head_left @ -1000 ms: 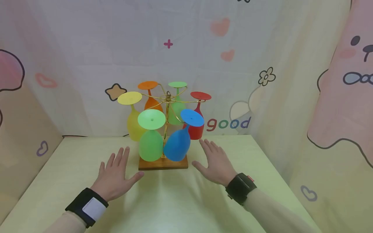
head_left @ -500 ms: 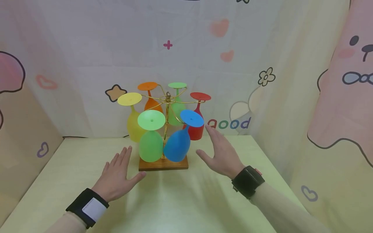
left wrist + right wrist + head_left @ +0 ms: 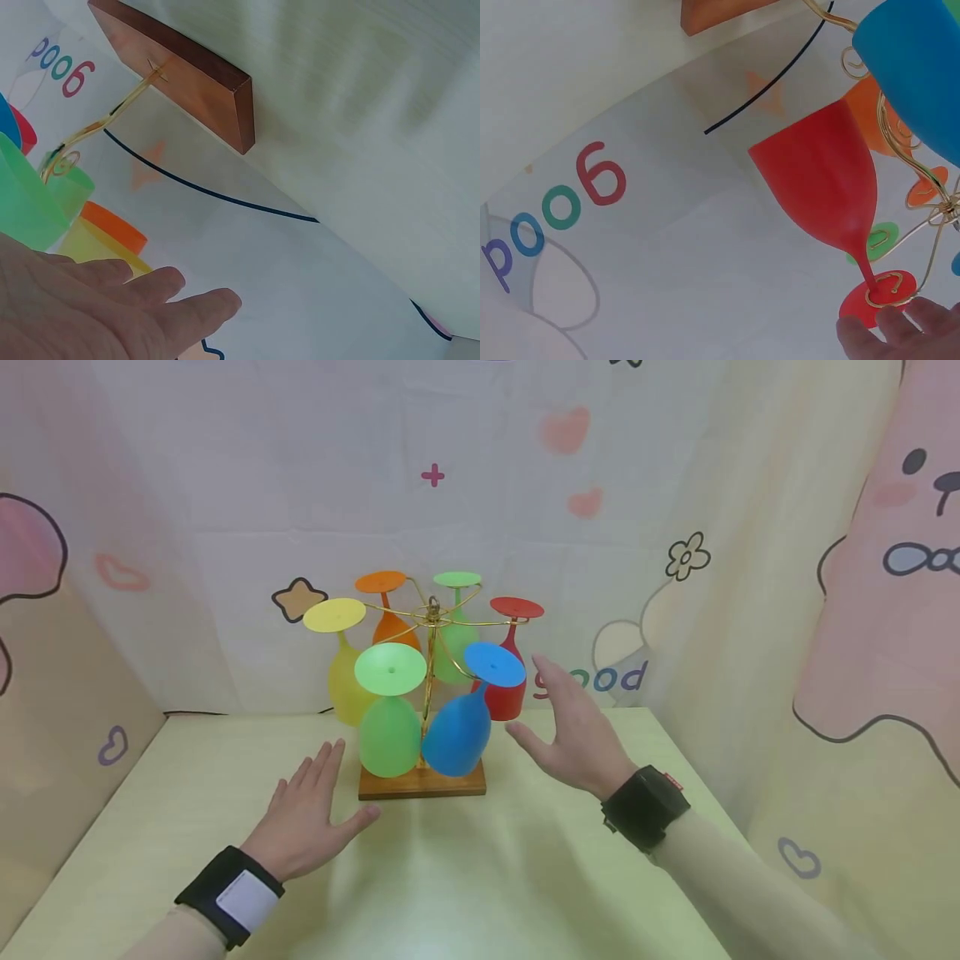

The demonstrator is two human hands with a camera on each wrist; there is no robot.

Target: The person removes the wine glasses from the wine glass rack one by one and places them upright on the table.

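Hovering above the table (image 3: 450,893), the right hand (image 3: 581,739) has its fingers extended and thumb spread, grasping nothing; its fingertips are just beside the red glass (image 3: 504,697), with a small gap visible in the head view. The left hand (image 3: 300,827) is likewise released, fingers straight, thumb pointing inward, to the near left of the wooden base (image 3: 422,785) and apart from it. Between the hands, toward the far edge of the table, is a gold wire rack (image 3: 431,647) on that base. Six stemmed glasses hang from its arms, feet up and bowls down: the red glass on the right, blue glass (image 3: 456,737) and front green glass (image 3: 390,739) nearest, yellow glass (image 3: 347,685) on the left, orange glass (image 3: 393,628) and rear green glass (image 3: 457,647) behind. The blue bowl leans; whether it touches the front green bowl cannot be told. Each wrist carries a black band, the left band (image 3: 228,893) with a white patch, the right band (image 3: 647,808) with a small red tag; pale sleeves follow. Surface: light yellowish-green, smooth, soft shadows below rack and hands. Room: pale cloth backdrop (image 3: 360,460) behind and on both sides, faintly creased, printed with hearts, a small magenta cross (image 3: 432,475), a star (image 3: 298,600), an outlined flower (image 3: 687,557), multicoloured "good" lettering (image 3: 633,677) and, far right, a pink animal figure (image 3: 892,610).
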